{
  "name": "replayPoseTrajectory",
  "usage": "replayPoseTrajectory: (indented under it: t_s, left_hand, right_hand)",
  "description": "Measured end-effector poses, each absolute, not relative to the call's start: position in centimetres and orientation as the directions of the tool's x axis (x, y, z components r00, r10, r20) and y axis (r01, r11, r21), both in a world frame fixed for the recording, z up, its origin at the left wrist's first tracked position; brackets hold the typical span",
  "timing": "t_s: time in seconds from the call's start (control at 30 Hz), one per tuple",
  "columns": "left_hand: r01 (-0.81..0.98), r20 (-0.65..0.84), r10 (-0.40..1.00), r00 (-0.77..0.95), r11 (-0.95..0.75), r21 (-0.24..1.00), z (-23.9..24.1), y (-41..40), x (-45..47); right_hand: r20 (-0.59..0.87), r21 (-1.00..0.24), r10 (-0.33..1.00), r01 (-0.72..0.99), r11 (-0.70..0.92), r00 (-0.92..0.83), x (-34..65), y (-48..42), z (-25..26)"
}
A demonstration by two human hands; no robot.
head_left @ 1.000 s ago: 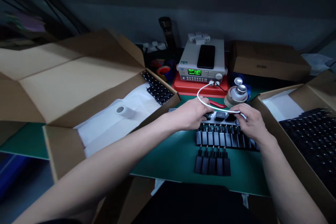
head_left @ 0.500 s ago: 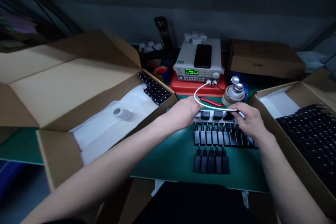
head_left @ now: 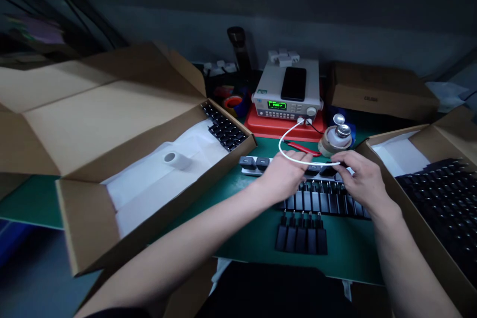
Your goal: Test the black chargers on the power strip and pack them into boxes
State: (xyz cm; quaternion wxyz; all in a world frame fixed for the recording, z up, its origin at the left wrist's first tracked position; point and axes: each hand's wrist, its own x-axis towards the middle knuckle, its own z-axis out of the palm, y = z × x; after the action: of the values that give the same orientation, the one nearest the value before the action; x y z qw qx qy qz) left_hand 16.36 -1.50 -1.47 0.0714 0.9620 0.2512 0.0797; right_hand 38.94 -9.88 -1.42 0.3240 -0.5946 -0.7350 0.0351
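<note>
My right hand (head_left: 359, 176) pinches the end of a white cable (head_left: 285, 140) above the right end of a white power strip (head_left: 246, 171). Black plug-in chargers (head_left: 263, 162) stand in the strip's sockets. Over the middle of that strip lies my left hand (head_left: 286, 174), its fingers curled down around something they hide. Below both hands, a row of black chargers (head_left: 312, 201) lies side by side with pins pointing away from me. Nearer to me is a shorter row of chargers (head_left: 301, 239).
The cable runs to a grey tester (head_left: 286, 104) with a lit green display, on a red base (head_left: 257, 126). A phone (head_left: 293, 83) lies on top. Red-handled pliers (head_left: 303, 148) and a pump bottle (head_left: 337, 139) stand near. Open cartons (head_left: 208, 186) with chargers flank the workspace; the right carton (head_left: 383, 159) is fuller.
My left hand has shifted right along the power strip, uncovering chargers at its left end. The right hand still holds the cable end near the same socket. The view has shifted slightly.
</note>
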Motion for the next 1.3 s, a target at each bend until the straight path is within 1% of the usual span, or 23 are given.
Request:
replayPoseTrajectory:
  t_s: [0.13, 0.17, 0.3, 0.33, 0.4, 0.47, 0.5, 0.57, 0.63, 0.7, 0.77, 0.83, 0.9, 0.97, 1.0, 1.07, 1.13, 1.2, 1.23, 1.3]
  left_hand:
    - [0.492, 0.177, 0.539, 0.824, -0.834, 0.251, -2.6, -1.9, 18.4]
    - [0.475, 0.191, 0.53, 0.826, -0.838, 0.27, -2.7, -1.8, 18.5]
    - [0.316, 0.266, 0.419, 0.868, -0.88, 0.356, -2.4, -1.8, 18.7]
    - [0.308, 0.276, 0.423, 0.863, -0.874, 0.377, -2.4, -1.9, 19.0]
    - [0.355, 0.281, 0.48, 0.831, -0.846, 0.397, -2.4, -2.4, 19.8]
    - [0.413, 0.276, 0.528, 0.803, -0.828, 0.38, -2.7, -2.8, 20.9]
    - [0.429, 0.277, 0.536, 0.797, -0.826, 0.366, -2.8, -2.8, 21.4]
    - [0.413, 0.3, 0.523, 0.798, -0.837, 0.359, -3.0, -2.8, 21.7]
    - [0.32, 0.361, 0.467, 0.807, -0.86, 0.397, -2.9, -2.8, 21.1]
    - [0.187, 0.436, 0.402, 0.805, -0.87, 0.456, -2.8, -3.1, 19.7]
    - [0.099, 0.477, 0.404, 0.781, -0.834, 0.543, -2.8, -3.9, 17.6]
    - [0.096, 0.452, 0.503, 0.737, -0.74, 0.666, -3.0, -5.2, 15.2]
    - [0.115, 0.372, 0.621, 0.69, -0.601, 0.791, -3.2, -6.5, 12.4]
    - [0.105, 0.292, 0.689, 0.663, -0.471, 0.876, -3.0, -7.3, 9.3]
    - [0.093, 0.267, 0.707, 0.655, -0.426, 0.9, -2.8, -7.4, 7.7]
    - [0.08, 0.243, 0.738, 0.629, -0.373, 0.925, -1.9, -6.8, 4.1]
    - [0.101, 0.22, 0.785, 0.579, -0.337, 0.936, -0.8, -5.1, 0.6]
    - [0.176, 0.174, 0.849, 0.499, -0.296, 0.939, 0.2, -2.3, -2.6]
    - [0.241, 0.138, 0.89, 0.435, -0.262, 0.934, 0.6, -0.6, -4.1]
    - [0.441, 0.027, 0.971, 0.239, -0.133, 0.888, 1.0, 3.3, -6.3]
  right_hand:
    - [0.426, -0.393, 0.899, 0.876, 0.279, -0.095, 39.2, -10.0, -1.6]
    - [0.424, -0.395, 0.901, 0.876, 0.278, -0.095, 39.3, -10.0, -1.6]
    - [0.415, -0.415, 0.905, 0.866, 0.279, -0.092, 39.5, -10.1, -1.9]
    - [0.415, -0.411, 0.906, 0.869, 0.274, -0.09, 39.5, -10.1, -2.0]
    - [0.421, -0.39, 0.904, 0.885, 0.256, -0.076, 39.6, -10.1, -2.1]
    - [0.426, -0.399, 0.904, 0.888, 0.229, -0.042, 39.8, -10.0, -1.8]
    - [0.432, -0.426, 0.902, 0.879, 0.215, -0.011, 39.8, -9.9, -1.4]
    - [0.457, -0.521, 0.887, 0.828, 0.204, 0.069, 39.4, -9.3, -0.3]
    - [0.5, -0.61, 0.854, 0.76, 0.226, 0.147, 38.3, -8.5, 1.3]
    - [0.501, -0.675, 0.851, 0.686, 0.271, 0.157, 36.2, -7.2, 2.8]
    - [0.444, -0.734, 0.893, 0.601, 0.316, 0.072, 33.4, -5.6, 3.6]
    - [0.365, -0.796, 0.928, 0.494, 0.35, -0.068, 30.3, -3.8, 3.4]
    - [0.31, -0.827, 0.933, 0.432, 0.36, -0.183, 27.3, -2.0, 2.4]
    - [0.273, -0.797, 0.925, 0.476, 0.371, -0.264, 24.6, -0.4, 1.0]
    - [0.26, -0.754, 0.918, 0.531, 0.388, -0.3, 23.6, 0.2, 0.3]
    - [0.251, -0.624, 0.892, 0.642, 0.446, -0.375, 22.0, 1.1, -0.7]
    - [0.249, -0.491, 0.86, 0.708, 0.508, -0.445, 21.1, 1.5, -1.3]
    - [0.258, -0.408, 0.836, 0.729, 0.549, -0.484, 20.8, 1.5, -1.5]
    - [0.263, -0.392, 0.829, 0.731, 0.559, -0.494, 20.7, 1.5, -1.6]
    - [0.277, -0.401, 0.83, 0.727, 0.557, -0.484, 20.6, 1.3, -1.7]
